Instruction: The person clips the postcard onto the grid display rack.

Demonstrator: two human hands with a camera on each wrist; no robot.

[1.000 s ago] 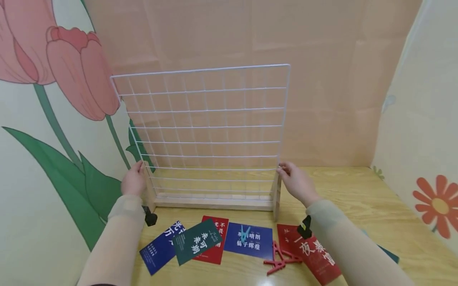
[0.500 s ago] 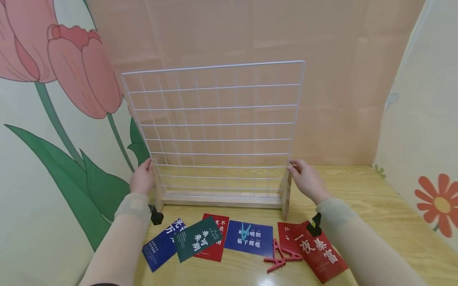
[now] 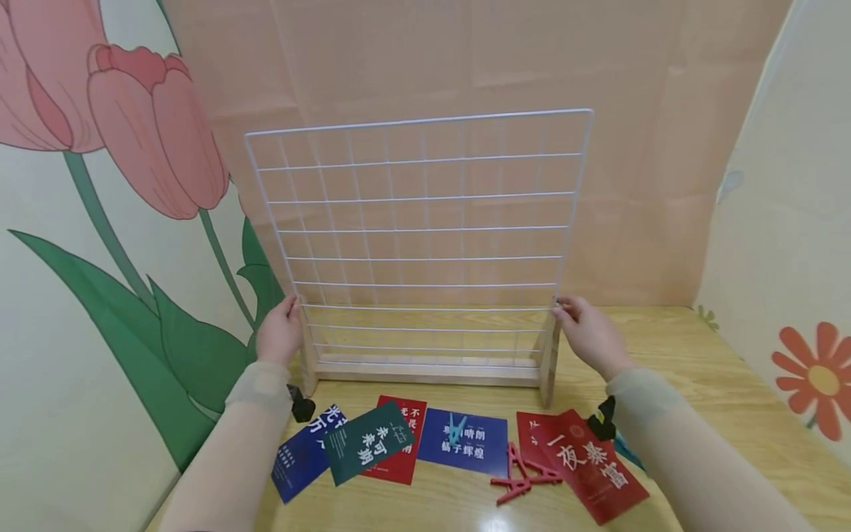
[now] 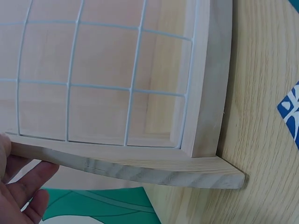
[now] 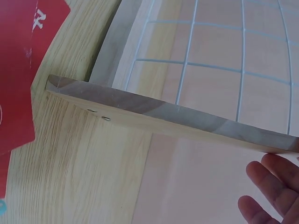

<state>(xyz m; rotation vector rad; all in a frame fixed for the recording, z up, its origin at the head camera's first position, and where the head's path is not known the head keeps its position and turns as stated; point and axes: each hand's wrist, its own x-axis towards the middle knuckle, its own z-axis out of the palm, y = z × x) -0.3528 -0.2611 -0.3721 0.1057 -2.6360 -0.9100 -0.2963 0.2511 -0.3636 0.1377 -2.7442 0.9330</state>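
Note:
A white wire grid rack (image 3: 425, 121) stands upright on a wooden base (image 3: 428, 374) on the table. My left hand (image 3: 279, 331) grips the rack's left side where the grid meets the top of the wooden upright. On the opposite side my right hand (image 3: 590, 332) pinches the matching spot. In the left wrist view, the left hand (image 4: 25, 189) has its fingers under the wooden side piece (image 4: 140, 172). The right wrist view shows the right hand (image 5: 275, 186) at the other side piece (image 5: 163, 112), its thumb out of sight.
Before the rack lie a dark blue card (image 3: 299, 462), a green card (image 3: 352, 447), a red card (image 3: 392, 473), a blue card (image 3: 479, 462) and overlapping red cards (image 3: 598, 499). A light blue clothespin (image 3: 456, 428) and red clothespins (image 3: 512, 488) lie among them. Walls stand behind and beside.
The rack has moved to the right along the table, both hands moving with it and keeping their hold. The cards and clothespins have stayed about where they were.

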